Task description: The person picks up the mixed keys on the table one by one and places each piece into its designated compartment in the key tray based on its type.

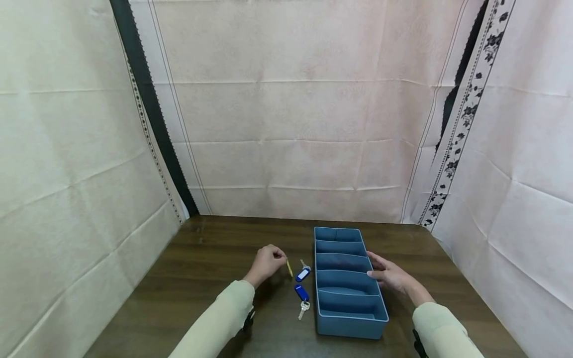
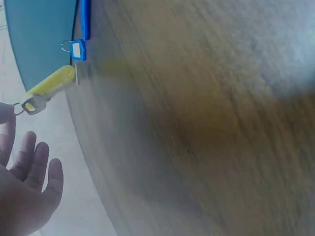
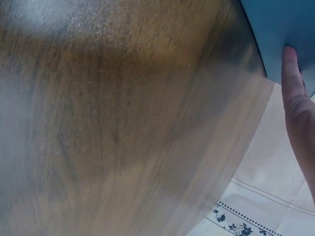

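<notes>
My left hand (image 1: pixel 267 263) pinches a small metal ring (image 2: pixel 18 109) between thumb and fingertip. From that ring hang a yellow key tag (image 2: pixel 56 79) and a key (image 2: pixel 35 104), left of the box in the head view. Beside them on the table lie two keys with blue tags, one tag (image 1: pixel 303 274) farther back and the other (image 1: pixel 302 292) nearer, its silver key (image 1: pixel 304 309) pointing toward me. A long blue divided box (image 1: pixel 351 328) stands to their right. Against its right side rests my right hand (image 1: pixel 394 278), a straight finger (image 3: pixel 291 73) on the wall.
The box has several compartments in a row, parted by curved dividers (image 1: pixel 346 276). Everything stands on a dark wooden table (image 1: pixel 179 308). Pale cloth (image 1: pixel 286 114) hangs behind the table and along both sides, with a floral strip (image 1: pixel 467 112) at the right.
</notes>
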Motion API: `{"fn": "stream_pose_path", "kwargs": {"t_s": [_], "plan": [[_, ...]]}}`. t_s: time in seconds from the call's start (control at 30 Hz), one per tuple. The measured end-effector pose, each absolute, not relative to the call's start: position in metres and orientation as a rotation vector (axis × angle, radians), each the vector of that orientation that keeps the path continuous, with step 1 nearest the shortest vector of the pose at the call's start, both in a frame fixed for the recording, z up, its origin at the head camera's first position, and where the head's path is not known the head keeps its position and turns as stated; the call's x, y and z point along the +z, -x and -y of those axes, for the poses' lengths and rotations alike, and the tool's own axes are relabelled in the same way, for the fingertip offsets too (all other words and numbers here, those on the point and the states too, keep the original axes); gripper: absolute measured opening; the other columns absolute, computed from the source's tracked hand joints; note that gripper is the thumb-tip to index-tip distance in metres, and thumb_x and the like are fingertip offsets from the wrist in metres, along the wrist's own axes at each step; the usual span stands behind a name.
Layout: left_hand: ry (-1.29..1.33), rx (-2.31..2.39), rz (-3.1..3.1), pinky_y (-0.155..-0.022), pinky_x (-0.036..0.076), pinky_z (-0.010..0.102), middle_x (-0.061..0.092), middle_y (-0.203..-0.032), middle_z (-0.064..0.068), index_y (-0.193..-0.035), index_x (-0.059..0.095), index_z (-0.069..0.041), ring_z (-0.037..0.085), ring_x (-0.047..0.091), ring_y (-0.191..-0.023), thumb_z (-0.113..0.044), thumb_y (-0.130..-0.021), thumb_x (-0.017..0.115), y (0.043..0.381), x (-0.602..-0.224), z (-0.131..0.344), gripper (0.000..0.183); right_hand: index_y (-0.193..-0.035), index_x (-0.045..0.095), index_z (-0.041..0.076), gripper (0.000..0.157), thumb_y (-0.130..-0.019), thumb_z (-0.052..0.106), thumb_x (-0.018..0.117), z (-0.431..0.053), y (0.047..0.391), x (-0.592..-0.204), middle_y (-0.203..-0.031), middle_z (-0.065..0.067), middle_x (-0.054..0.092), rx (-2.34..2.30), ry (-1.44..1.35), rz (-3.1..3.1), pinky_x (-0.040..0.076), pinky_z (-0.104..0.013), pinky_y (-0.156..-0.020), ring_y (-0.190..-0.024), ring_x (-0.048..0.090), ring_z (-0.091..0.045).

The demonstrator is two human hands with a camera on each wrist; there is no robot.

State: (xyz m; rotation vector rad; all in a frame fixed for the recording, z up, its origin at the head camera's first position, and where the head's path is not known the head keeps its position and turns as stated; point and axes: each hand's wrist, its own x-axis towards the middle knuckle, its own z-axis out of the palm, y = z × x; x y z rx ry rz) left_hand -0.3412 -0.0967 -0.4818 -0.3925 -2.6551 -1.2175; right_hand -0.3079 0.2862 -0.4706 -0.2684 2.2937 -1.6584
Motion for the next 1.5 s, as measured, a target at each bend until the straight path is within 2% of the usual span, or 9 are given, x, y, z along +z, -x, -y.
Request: {"fn": "stream_pose_path", "kwargs": {"t_s": [0.3,0.73,0.93,1.17,1.5], "plan": [[0.405,-1.346,2.637,-0.066,0.044,0.030,0.055,-0.086,-0.004,-0.075,0.065,-0.019,0.015,0.050,-0.078,-0.020,-0.079,0.067,0.336,-0.477,0.094,0.005,-0.145,0.017,0.014,0.062,-0.092,0.013,0.051,-0.286,0.308,-0.475,-0.138,-0.026,0.028,-1.674,0.247,-2.294,0.041,-0.050,-0.086,-0.114,0.045,-0.037],[0.473,-1.443,2.602,-0.072,0.045,0.030,0.057,-0.090,-0.007,-0.080,0.065,-0.022,0.014,0.052,-0.083,-0.028,-0.082,0.066,0.328,-0.454,0.077,0.005,-0.145,0.017,0.016,0.063,-0.092,0.014,0.052,-0.285,0.307,-0.476,-0.140,-0.023,0.028,-1.695,0.241,-2.295,0.040,-0.051,-0.087,-0.115,0.044,-0.037],[0.556,-1.471,2.566,-0.071,0.046,0.029,0.058,-0.089,-0.007,-0.080,0.066,-0.021,0.014,0.053,-0.082,-0.024,-0.082,0.065,0.326,-0.443,0.066,0.004,-0.145,0.018,0.016,0.066,-0.090,0.018,0.055,-0.284,0.306,-0.474,-0.140,-0.023,0.028,-1.691,0.224,-2.310,0.040,-0.051,-0.087,-0.115,0.044,-0.037],[0.633,-1.524,2.529,-0.070,0.045,0.028,0.058,-0.089,-0.007,-0.078,0.067,-0.019,0.012,0.053,-0.082,-0.020,-0.082,0.065,0.320,-0.434,0.050,0.004,-0.144,0.018,0.016,0.079,-0.082,0.030,0.064,-0.284,0.307,-0.474,-0.138,-0.024,0.029,-1.698,0.215,-2.307,0.041,-0.050,-0.087,-0.113,0.047,-0.035],[0.682,-1.610,2.493,-0.069,0.047,0.027,0.058,-0.092,-0.007,-0.081,0.067,-0.019,0.013,0.054,-0.083,-0.022,-0.083,0.065,0.315,-0.425,0.032,0.004,-0.144,0.019,0.017,0.078,-0.082,0.030,0.064,-0.283,0.307,-0.474,-0.139,-0.023,0.030,-1.702,0.212,-2.304,0.040,-0.051,-0.087,-0.113,0.047,-0.035]]}}
